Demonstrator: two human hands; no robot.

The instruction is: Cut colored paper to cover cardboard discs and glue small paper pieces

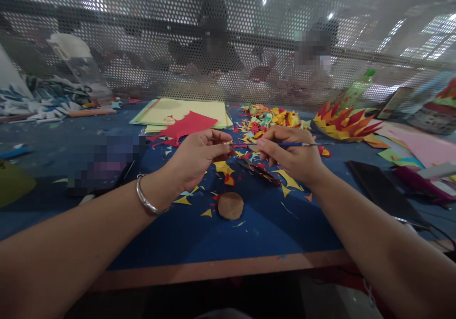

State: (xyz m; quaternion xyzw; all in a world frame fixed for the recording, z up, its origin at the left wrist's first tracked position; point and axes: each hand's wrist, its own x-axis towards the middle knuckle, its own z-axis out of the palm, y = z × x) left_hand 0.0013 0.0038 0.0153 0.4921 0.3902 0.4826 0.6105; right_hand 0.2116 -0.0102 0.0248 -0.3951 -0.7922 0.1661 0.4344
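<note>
My right hand (290, 155) is closed around a thin blue-handled tool (290, 144), slim like a fine brush, lying level with a metal collar and thin point to the right. At the tool's other end, my left hand (197, 157) pinches with thumb and forefinger; a tiny pale bit shows there, too small to name. Scissors (259, 171) with dark handles lie on the blue mat below my hands. Nearer me is a round brown disc (230, 206). Yellow paper scraps (223, 168) and red ones lie around them.
A cut red sheet (190, 128) rests on stacked pale yellow paper (192, 107). Colourful paper bits (276, 117) are heaped behind my hands. To the right are a flame-coloured paper piece (347, 125) and a black phone (386, 193); left, a dark device (110, 162). A perforated metal screen (156, 53) stands behind.
</note>
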